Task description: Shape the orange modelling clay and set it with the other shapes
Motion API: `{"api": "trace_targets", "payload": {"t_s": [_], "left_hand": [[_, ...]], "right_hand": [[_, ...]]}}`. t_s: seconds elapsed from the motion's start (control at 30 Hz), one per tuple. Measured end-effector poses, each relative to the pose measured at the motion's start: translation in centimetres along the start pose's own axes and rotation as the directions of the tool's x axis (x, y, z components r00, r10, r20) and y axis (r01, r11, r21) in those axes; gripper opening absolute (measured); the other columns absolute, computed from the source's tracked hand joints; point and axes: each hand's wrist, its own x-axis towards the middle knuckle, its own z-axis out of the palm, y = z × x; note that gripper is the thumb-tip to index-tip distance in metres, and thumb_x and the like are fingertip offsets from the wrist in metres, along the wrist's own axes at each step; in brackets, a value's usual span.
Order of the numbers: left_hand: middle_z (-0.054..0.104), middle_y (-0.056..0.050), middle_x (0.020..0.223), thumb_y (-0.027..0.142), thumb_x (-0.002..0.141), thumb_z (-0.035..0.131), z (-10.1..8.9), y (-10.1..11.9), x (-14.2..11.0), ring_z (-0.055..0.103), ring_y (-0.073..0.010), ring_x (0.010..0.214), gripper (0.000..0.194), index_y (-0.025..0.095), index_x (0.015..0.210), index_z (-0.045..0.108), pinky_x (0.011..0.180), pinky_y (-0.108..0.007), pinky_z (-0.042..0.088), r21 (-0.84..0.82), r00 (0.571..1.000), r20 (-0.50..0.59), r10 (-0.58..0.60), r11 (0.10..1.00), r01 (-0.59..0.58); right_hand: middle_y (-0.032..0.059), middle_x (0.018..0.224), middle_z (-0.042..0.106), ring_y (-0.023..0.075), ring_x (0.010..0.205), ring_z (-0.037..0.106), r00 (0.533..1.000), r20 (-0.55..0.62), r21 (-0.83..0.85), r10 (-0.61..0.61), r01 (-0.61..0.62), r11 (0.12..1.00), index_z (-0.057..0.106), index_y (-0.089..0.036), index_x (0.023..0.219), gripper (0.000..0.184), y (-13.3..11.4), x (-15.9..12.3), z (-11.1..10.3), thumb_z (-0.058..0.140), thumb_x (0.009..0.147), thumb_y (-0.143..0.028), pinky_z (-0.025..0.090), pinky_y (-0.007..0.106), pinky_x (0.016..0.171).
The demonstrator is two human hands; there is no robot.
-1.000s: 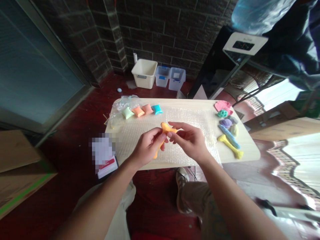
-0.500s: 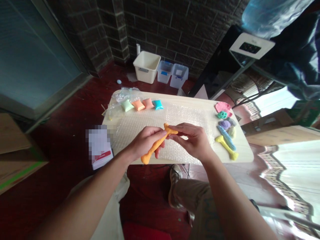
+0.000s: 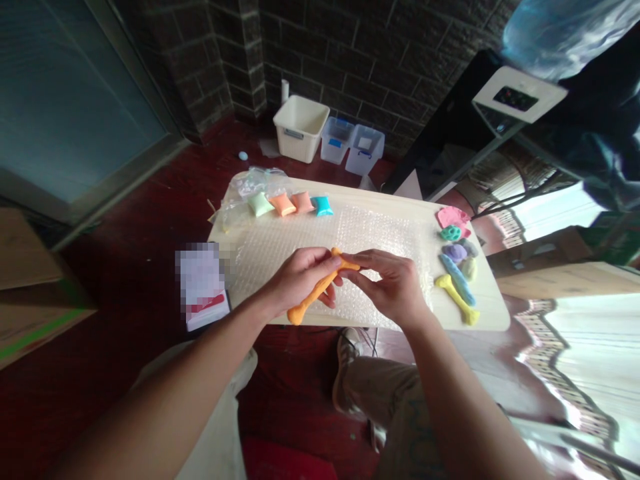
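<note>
An orange bone-shaped piece of modelling clay [image 3: 313,298] slants above the near part of the table. My left hand [image 3: 306,275] is closed around its middle, with the thumb on top. At its far, forked end, my right hand [image 3: 384,280] pinches one tip between thumb and fingers. Bubble wrap [image 3: 380,233] lies flat on the table beneath both hands. To the right rest a yellow clay bone [image 3: 457,300], a blue clay roll [image 3: 457,279], a purple lump [image 3: 455,253], a green openwork piece [image 3: 450,233] and a pink piece [image 3: 454,217].
Small packets of coloured clay, among them a blue packet [image 3: 323,206], line the table's far left beside crumpled clear plastic [image 3: 260,179]. A white basket [image 3: 300,130] and two clear bins [image 3: 365,150] stand on the floor by the wall. Cardboard boxes [image 3: 35,287] are at left.
The view has shifted slightly, so the table and the things on it sit a little further right. Both hands keep their hold on the orange clay bone, with small finger movements.
</note>
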Motion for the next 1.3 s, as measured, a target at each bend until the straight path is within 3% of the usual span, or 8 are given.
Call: {"api": "trace_targets", "payload": {"t_s": [0.3, 0.5, 0.6, 0.83, 1.0, 1.2, 1.3], "left_hand": [[0.073, -0.004, 0.078, 0.049, 0.09, 0.084, 0.13, 0.29, -0.23, 0.07, -0.0155, 0.057, 0.039, 0.013, 0.101, 0.073, 0.054, -0.029, 0.063, -0.043, 1.0, 0.015, 0.008, 0.999, -0.007], [0.074, -0.005, 0.079, 0.05, 0.089, 0.086, -0.02, 0.25, -0.23, 0.071, -0.0158, 0.057, 0.04, 0.013, 0.096, 0.073, 0.055, -0.029, 0.063, -0.039, 1.0, 0.027, -0.009, 0.999, 0.011], [0.074, -0.005, 0.078, 0.048, 0.09, 0.084, -0.02, 0.28, -0.26, 0.071, -0.0162, 0.057, 0.038, 0.013, 0.101, 0.074, 0.055, -0.03, 0.063, -0.055, 1.0, 0.025, -0.009, 0.998, 0.01], [0.075, -0.006, 0.078, 0.05, 0.088, 0.085, -0.04, 0.15, -0.14, 0.072, -0.0166, 0.055, 0.04, 0.013, 0.094, 0.072, 0.054, -0.029, 0.063, -0.04, 1.0, 0.014, -0.017, 0.999, 0.018], [0.074, -0.005, 0.077, 0.05, 0.09, 0.083, 0.03, 0.37, -0.26, 0.07, -0.0157, 0.057, 0.038, 0.013, 0.098, 0.074, 0.053, -0.028, 0.062, -0.032, 1.0, -0.01, 0.003, 0.999, -0.003], [0.075, -0.005, 0.077, 0.049, 0.089, 0.084, -0.12, 0.36, -0.28, 0.07, -0.0156, 0.055, 0.037, 0.014, 0.09, 0.072, 0.053, -0.029, 0.062, 0.018, 1.0, -0.002, -0.008, 1.0, 0.009], [0.075, -0.005, 0.077, 0.051, 0.086, 0.086, -0.1, 0.27, -0.19, 0.069, -0.016, 0.055, 0.039, 0.014, 0.091, 0.074, 0.053, -0.03, 0.063, 0.002, 1.0, -0.011, 0.008, 1.0, -0.008]], "right_hand": [[0.0074, 0.103, 0.086, 0.0227, 0.088, 0.081, 0.999, -0.023, 0.058, 0.043, -0.042, 0.997, 0.084, -0.026, 0.128, 0.03, -0.09, -0.18, 0.24, 0.081, 0.098, -0.029, 0.066, 0.038, 0.079], [0.0069, 0.102, 0.087, 0.0239, 0.087, 0.082, 0.999, 0.003, 0.042, 0.039, -0.039, 0.998, 0.087, -0.029, 0.121, 0.022, -0.16, -0.2, 0.05, 0.078, 0.1, -0.031, 0.066, 0.04, 0.08], [0.0075, 0.105, 0.088, 0.0245, 0.088, 0.083, 0.998, -0.014, 0.037, 0.058, -0.058, 0.998, 0.085, -0.027, 0.127, 0.029, -0.15, -0.31, 0.12, 0.08, 0.099, -0.032, 0.068, 0.04, 0.081], [0.0056, 0.103, 0.087, 0.0231, 0.088, 0.082, 1.0, -0.018, -0.014, -0.025, 0.024, 1.0, 0.087, -0.03, 0.12, 0.021, -0.49, -0.15, 0.03, 0.077, 0.102, -0.027, 0.067, 0.038, 0.08], [0.0066, 0.105, 0.087, 0.0232, 0.087, 0.082, 0.999, -0.037, -0.012, 0.036, -0.036, 0.999, 0.084, -0.028, 0.127, 0.029, -0.28, -0.26, -0.04, 0.081, 0.099, -0.032, 0.067, 0.038, 0.081], [0.0061, 0.105, 0.087, 0.0219, 0.09, 0.082, 0.998, 0.005, 0.006, 0.068, -0.068, 0.998, 0.088, -0.028, 0.115, 0.018, -0.26, -0.32, 0.08, 0.075, 0.103, -0.033, 0.066, 0.036, 0.081], [0.0061, 0.105, 0.087, 0.0208, 0.087, 0.081, 0.996, -0.019, 0.023, 0.089, -0.088, 0.996, 0.086, -0.027, 0.123, 0.025, -0.22, -0.4, 0.18, 0.079, 0.1, -0.035, 0.066, 0.034, 0.078]]}}
